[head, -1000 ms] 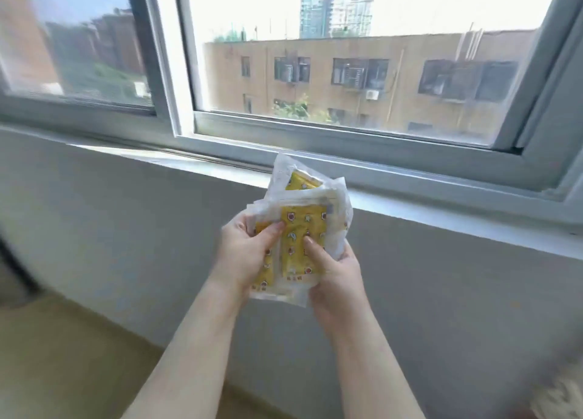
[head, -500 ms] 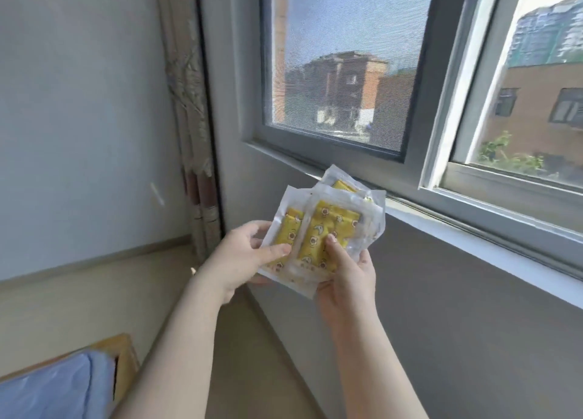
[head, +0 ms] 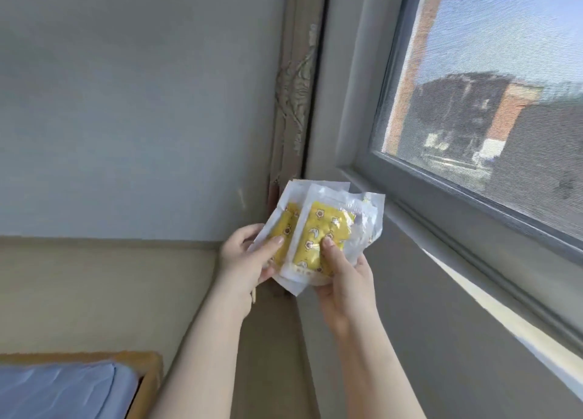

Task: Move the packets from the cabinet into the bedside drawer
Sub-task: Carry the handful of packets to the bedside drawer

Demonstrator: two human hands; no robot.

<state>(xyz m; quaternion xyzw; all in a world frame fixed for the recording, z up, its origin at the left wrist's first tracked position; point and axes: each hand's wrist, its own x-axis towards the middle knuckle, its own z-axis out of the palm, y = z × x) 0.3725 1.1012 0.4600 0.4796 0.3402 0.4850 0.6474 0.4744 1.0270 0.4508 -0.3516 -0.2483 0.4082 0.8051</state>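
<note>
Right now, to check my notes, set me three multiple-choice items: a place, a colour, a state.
1. Where are the packets? A) held in both hands B) on the windowsill C) on the bed
2. What colour shows inside them? A) red B) yellow C) green
3. The left hand is: A) hanging empty B) flat on the wall C) gripping the packets
Answers: 1A, the right hand grips them too, in mid-air; 2B, yellow shows through clear wrap; 3C, its thumb lies across their front.
</note>
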